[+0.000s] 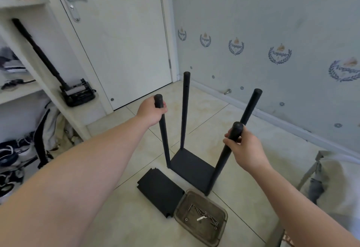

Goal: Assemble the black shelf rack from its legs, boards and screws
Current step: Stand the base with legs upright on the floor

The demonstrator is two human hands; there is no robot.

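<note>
- The left forearm (78, 178) fills the near foreground and reaches forward to the rack.
- The left hand (151, 112) grips the near-left leg (163, 135) just under its top end, fingers curled round the tube.
- The right hand (245, 150) holds the near-right leg (222, 163) near its top, with thumb and fingers wrapped round it.
- The half-built black rack stands on the tiled floor (243, 198) between the two arms. Its four legs rise from the corners of one bottom board (191, 166).
- The back-left leg (185, 110) stands upright. The back-right leg (251, 106) shows behind the right hand.
- A stack of loose black boards (159, 190) lies flat on the floor just left of the rack's near corner.
- A shallow tray (194, 192) sits beside that stack, close to the foot of the near-right leg. It holds loose screws (213, 222) and a small pale metal piece (201, 218).
- A white door (126, 42) stands behind the rack, and wallpaper (272, 32) printed with anchors covers the wall to the right.
- A white shelf unit (23, 90) with shoes stands at the left, and a black floor cleaner (78, 92) leans against it.
</note>
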